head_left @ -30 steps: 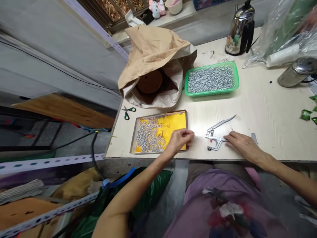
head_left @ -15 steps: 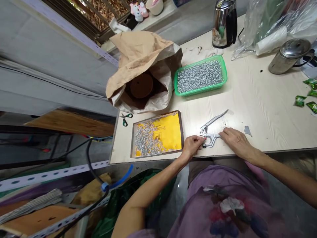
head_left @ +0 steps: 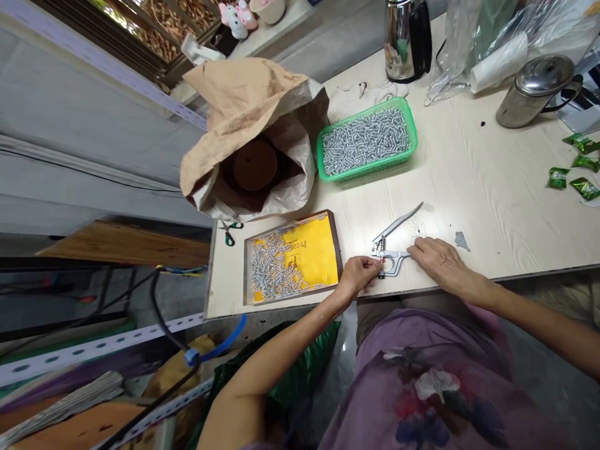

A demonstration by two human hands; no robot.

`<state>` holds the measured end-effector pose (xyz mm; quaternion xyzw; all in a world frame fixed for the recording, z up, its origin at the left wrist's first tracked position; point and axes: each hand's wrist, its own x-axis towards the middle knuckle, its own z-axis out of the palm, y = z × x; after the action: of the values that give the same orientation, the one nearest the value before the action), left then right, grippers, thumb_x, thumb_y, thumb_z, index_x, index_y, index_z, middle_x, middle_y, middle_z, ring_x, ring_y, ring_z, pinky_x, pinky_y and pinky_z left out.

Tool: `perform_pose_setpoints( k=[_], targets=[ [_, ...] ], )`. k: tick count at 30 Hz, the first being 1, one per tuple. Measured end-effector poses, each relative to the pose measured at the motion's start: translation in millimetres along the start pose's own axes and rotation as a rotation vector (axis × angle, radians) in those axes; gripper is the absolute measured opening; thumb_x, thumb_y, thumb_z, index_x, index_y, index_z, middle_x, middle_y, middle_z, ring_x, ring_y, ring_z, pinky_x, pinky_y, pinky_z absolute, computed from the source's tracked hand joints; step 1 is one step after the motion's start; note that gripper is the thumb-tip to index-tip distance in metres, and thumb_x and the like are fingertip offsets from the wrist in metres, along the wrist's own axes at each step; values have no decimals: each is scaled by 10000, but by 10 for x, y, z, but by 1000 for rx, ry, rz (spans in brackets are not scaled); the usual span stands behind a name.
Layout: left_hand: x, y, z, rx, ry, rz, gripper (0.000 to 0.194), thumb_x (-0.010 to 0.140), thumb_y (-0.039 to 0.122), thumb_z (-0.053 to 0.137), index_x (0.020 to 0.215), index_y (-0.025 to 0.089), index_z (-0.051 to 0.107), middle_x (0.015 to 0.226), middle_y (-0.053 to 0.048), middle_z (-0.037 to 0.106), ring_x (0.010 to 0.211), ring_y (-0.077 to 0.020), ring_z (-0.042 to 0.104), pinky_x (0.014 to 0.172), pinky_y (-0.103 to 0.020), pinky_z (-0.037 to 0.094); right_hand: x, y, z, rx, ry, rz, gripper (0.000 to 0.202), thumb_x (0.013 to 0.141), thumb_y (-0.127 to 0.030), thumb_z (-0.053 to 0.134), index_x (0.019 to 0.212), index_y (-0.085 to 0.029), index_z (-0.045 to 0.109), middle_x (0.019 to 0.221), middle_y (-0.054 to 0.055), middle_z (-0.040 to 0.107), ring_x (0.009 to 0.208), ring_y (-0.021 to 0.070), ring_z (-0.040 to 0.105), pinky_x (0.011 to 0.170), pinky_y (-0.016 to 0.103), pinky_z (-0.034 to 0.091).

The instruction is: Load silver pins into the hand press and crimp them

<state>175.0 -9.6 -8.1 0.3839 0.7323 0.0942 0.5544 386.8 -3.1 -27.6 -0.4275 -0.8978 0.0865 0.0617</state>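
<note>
Silver-grey hand pliers (head_left: 396, 257), of a snap-fastener type with a coil spring, lie on the table near its front edge. Their upper handle slants up to the right, spread wide from the lower one. My right hand (head_left: 439, 262) has its fingers closed over the end of the lower handle. At the jaw end, my left hand (head_left: 358, 275) pinches thumb and fingertips together beside a small red part; whatever sits between them is too small to make out. Left of that hand, a shallow tray (head_left: 334, 250) with a yellow sheet holds many small silver spring-like pieces (head_left: 272, 269).
A green basket (head_left: 412, 134) full of small silver pieces stands behind. Beside it is an open brown paper sack (head_left: 248, 94). Green-handled scissors (head_left: 229, 234) lie at the left edge. A kettle (head_left: 405, 40), a steel mug (head_left: 529, 94) and green wrapped packets (head_left: 557, 177) are farther off.
The whole view has shifted slightly, so things on the table appear a little farther left. Both hands keep their places at the pliers, with no clear change in grip.
</note>
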Motion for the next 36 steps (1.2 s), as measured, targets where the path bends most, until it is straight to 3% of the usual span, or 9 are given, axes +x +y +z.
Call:
perform_pose_setpoints(
  k=[7, 10, 14, 16, 19, 23, 30, 32, 36],
  targets=[
    [-10, 51, -3, -72, -55, -80, 116, 819, 134, 640, 706, 109, 638, 381, 109, 403, 287, -29, 346, 330, -153, 233, 16, 51, -106, 63, -100, -64, 221, 895, -45, 443, 893, -178, 619, 875, 77, 626, 771, 185, 526, 687, 306, 332],
    [0, 27, -3, -87, -67, -78, 123, 811, 172, 674, 710, 111, 639, 383, 109, 405, 285, -25, 344, 328, -150, 229, 46, 110, -128, 64, -66, -89, 131, 923, -190, 507, 979, -184, 626, 999, 104, 648, 861, 214, 555, 724, 324, 358],
    [14, -8, 3, -88, -61, -66, 154, 782, 220, 726, 713, 111, 641, 391, 110, 410, 289, -19, 348, 329, -144, 228, 165, 293, -135, 49, 18, -106, 612, 826, -510, 644, 1311, -168, 497, 1382, 200, 506, 1211, 353, 466, 892, 444, 383],
    [13, -16, 9, -87, -50, -63, 156, 779, 223, 728, 714, 113, 640, 393, 110, 410, 288, -20, 344, 329, -147, 229, 249, 385, -126, 45, 2, -124, 791, 752, -584, 688, 1368, -153, 443, 1437, 216, 455, 1300, 387, 389, 951, 485, 361],
    [6, -20, 14, -92, -37, -70, 139, 794, 209, 706, 720, 113, 637, 387, 110, 406, 284, -28, 342, 327, -156, 234, 362, 455, -115, 34, -67, -138, 847, 677, -582, 746, 1338, -129, 468, 1345, 208, 531, 1247, 386, 432, 945, 480, 361],
    [14, -29, 13, -106, -42, -73, 141, 796, 206, 708, 720, 111, 636, 391, 108, 404, 286, -29, 352, 327, -156, 237, 430, 441, -114, 3, -86, -126, 811, 692, -578, 725, 1307, -107, 484, 1182, 183, 608, 1071, 346, 505, 881, 458, 361],
    [24, -105, 1, -33, -48, -67, 208, 807, 306, 715, 735, 127, 636, 405, 106, 385, 308, -47, 353, 358, -180, 269, 416, 396, -118, -12, -88, -125, 575, 719, -510, 733, 1122, -126, 586, 1069, 153, 621, 988, 314, 497, 835, 419, 346],
    [-20, -127, 0, 100, 37, 35, 203, 836, 303, 674, 725, 139, 631, 464, 74, 448, 376, -72, 434, 412, -198, 340, 402, 375, -125, -4, -87, -124, 483, 728, -446, 752, 1061, -128, 605, 1041, 147, 620, 965, 298, 501, 817, 398, 355],
    [-74, -71, 61, 461, 307, 519, 102, 851, 262, 656, 853, 159, 651, 847, -40, 639, 789, -164, 628, 707, -268, 506, 367, 317, -149, 6, -121, -96, 414, 729, -354, 783, 1015, -105, 618, 1010, 145, 615, 941, 274, 511, 762, 357, 376]
  ],
)
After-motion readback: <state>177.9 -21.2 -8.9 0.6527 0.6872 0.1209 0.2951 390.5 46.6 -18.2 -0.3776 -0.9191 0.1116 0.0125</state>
